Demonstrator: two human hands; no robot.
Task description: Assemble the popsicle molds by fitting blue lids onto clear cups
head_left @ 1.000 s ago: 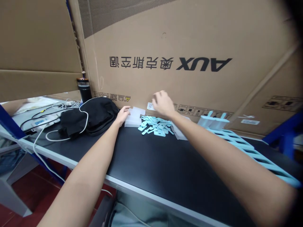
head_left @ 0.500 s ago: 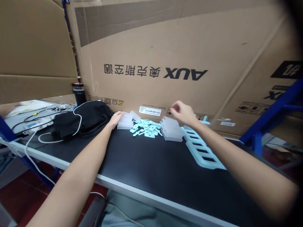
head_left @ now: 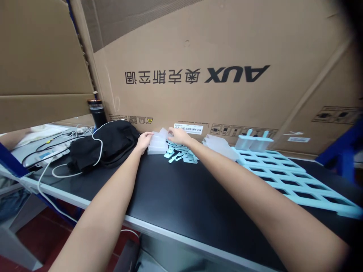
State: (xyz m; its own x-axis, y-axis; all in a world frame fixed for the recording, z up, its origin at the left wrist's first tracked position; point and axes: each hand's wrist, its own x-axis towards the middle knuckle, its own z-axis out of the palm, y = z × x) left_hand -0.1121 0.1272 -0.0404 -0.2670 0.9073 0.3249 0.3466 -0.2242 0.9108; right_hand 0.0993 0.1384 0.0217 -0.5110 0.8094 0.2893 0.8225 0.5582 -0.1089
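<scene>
A clear plastic compartment box (head_left: 157, 144) stands at the far side of the black table (head_left: 181, 196). My left hand (head_left: 144, 140) rests against its left side, fingers curled on its edge. My right hand (head_left: 178, 136) is at the box's right end, fingers pinched at its open lid; what they pinch is too small to make out. Just in front lies a heap of small light-blue plastic clips (head_left: 181, 154). A second clear box (head_left: 219, 146) lies to the right, partly hidden by my forearm.
A light-blue plastic grid rack (head_left: 286, 173) covers the table's right side. A black bag (head_left: 109, 145) with a white cable, a dark bottle (head_left: 96, 112) and a power strip (head_left: 47, 155) sit at the left. A big cardboard carton (head_left: 227, 64) walls the back.
My right hand has swung left from above the right-hand clear box to the lid of the left box. My left hand has stayed on that box. The camera shifted.
</scene>
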